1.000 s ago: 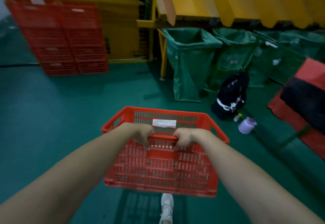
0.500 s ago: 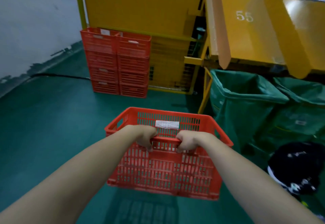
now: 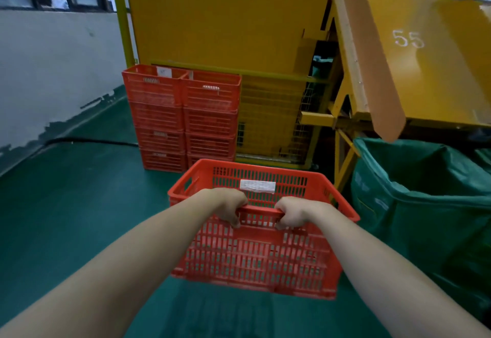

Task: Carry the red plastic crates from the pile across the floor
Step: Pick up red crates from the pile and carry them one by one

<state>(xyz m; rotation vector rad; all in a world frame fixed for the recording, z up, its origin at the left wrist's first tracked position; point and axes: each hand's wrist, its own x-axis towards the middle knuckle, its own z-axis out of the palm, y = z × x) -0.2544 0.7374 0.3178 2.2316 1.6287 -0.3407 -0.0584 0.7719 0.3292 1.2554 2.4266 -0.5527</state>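
Because you grip the red crate by its near rim, it hangs in the air in front of you and does not touch the green floor. Your left hand is curled tight round that rim, with the fingers tucked under the edge. Your right hand grips the same rim in the same way, just beside the left one, with a short bit of rim between them. Both hands sit near the middle of the rim, and I think that is why the crate hangs level from side to side and does not swing. The near wall drops below your hands, and the far wall, with a white label on it, is just past your knuckles. I can see nothing inside the crate.

Ahead of your left hand, well apart from it, stand two stacks of red crates, side by side and touching. They lean back on a yellow panel, so they cannot tip that way. I think this is where your crate should go.

Close to the right of your right hand is a big green bag, near the crate's right side. Mind that corner so it does not catch. Above the bag slopes a yellow chute marked 55. Far to the left of your left hand is a white wall, and a black cable lies on the floor near it.
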